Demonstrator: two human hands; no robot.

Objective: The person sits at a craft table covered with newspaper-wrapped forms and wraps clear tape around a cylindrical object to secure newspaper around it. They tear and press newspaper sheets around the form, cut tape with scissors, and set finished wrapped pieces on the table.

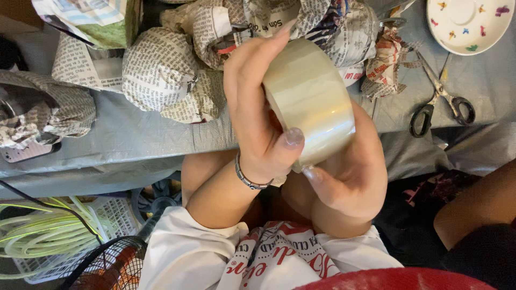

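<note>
From the head view, I hold the roll of clear tape [309, 102] above my lap, near the bench [134, 139] edge. My left hand [258, 102] is clamped around it and my right hand [349, 177] supports it below — I judge I am searching the loose end, so next needs a careful nail. Far right, the white dish [467, 40] seems empty; newspaper bundles [161, 75] lie left.

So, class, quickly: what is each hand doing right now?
Left hand: closed around the roll of clear packing tape, thumb on its edge.
Right hand: cupped under the same roll, thumbnail at its edge.
</note>
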